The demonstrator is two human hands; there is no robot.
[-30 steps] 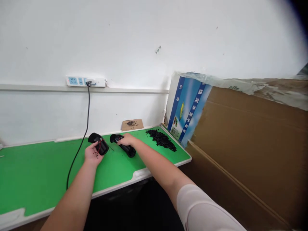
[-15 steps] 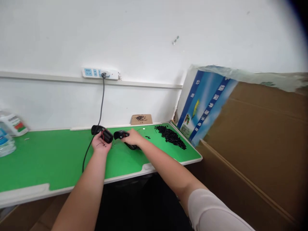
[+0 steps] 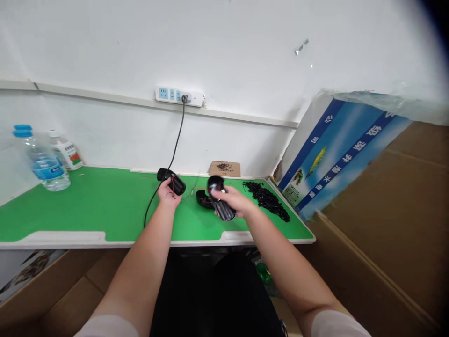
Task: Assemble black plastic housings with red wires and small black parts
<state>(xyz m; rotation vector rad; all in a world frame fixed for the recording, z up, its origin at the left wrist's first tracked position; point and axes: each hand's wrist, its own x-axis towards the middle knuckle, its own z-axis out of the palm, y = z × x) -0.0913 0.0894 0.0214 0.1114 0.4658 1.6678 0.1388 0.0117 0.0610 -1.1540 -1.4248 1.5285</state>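
My left hand [image 3: 170, 194] is closed round a black plastic housing [image 3: 177, 185] with a thin red wire on it; a few small dark pieces lie against the palm. My right hand [image 3: 231, 199] grips a black curved plastic shell [image 3: 224, 211], slightly blurred, with a rounded, glossy upper end. Just left of that hand, another black shell [image 3: 202, 199] rests on the green tabletop [image 3: 115, 206], partly hidden behind the held one. A heap of small black parts [image 3: 268, 200] lies right of my right hand.
A piece of cardboard [image 3: 233, 169] with small dark bits is at the wall. From the power strip [image 3: 164, 94] a black cable [image 3: 177, 140] hangs close by my left hand. Bottles [image 3: 52, 173] stand far left; a large cardboard box [image 3: 396, 187] borders the right side.
My right hand has lifted a black shell off the tabletop, leaving another beside it. My left hand keeps hold of its housing. The view has shifted, showing more on the left.
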